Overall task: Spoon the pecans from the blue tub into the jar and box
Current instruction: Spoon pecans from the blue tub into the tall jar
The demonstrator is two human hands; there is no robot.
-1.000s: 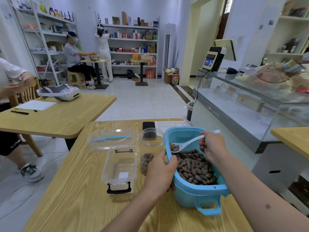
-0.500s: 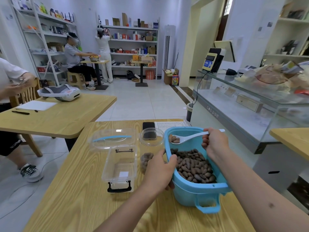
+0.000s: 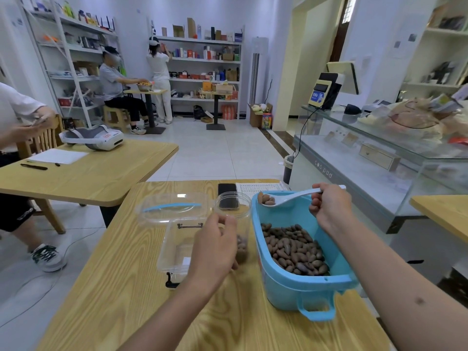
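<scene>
Right hand (image 3: 330, 207) is gripping the spoon (image 3: 286, 198), loaded bowl pointing left toward the jar (image 3: 234, 224); left hand (image 3: 217, 247) is curling around the jar.

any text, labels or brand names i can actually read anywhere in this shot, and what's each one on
"coopad", roughly: pale lettering on the glass counter front, partly blurred.
Blue screen of the yellow terminal: characters too small to read.
Printed sheet behind the blue tub: print too fine.
Shelf boxes: labels blurred.
</scene>
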